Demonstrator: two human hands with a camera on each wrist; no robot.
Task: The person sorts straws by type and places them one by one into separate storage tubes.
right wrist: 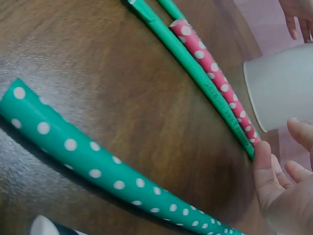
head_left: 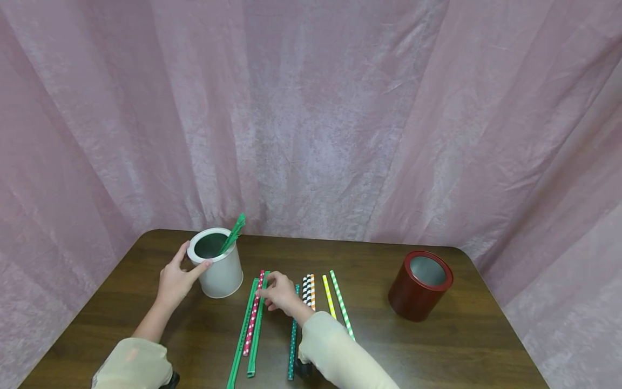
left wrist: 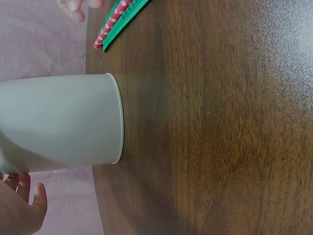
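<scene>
My left hand (head_left: 174,282) grips a white canister (head_left: 221,276) near its rim, thumb in front and fingers at the left side. A green-wrapped straw (head_left: 235,233) sticks out of the canister's mouth. Over the far ends of the straws, my right hand (head_left: 282,294) reaches with its thumb and fingers apart, holding nothing. Beneath and beside it lie a green-wrapped straw (head_left: 255,354), a red straw with white dots (head_left: 250,329) and another green-wrapped straw (head_left: 238,351). In the right wrist view, the thumb (right wrist: 262,159) is by the green straw's tip; whether they touch, I cannot tell.
Right of these straws lie a dotted dark green straw (head_left: 292,351), black-striped straws (head_left: 306,289), an orange-striped straw (head_left: 313,297), a yellow-striped one (head_left: 329,297) and a light-green-striped one (head_left: 342,305). A dark red canister (head_left: 414,292) stands at right. Behind the table hangs a pink curtain (head_left: 311,119).
</scene>
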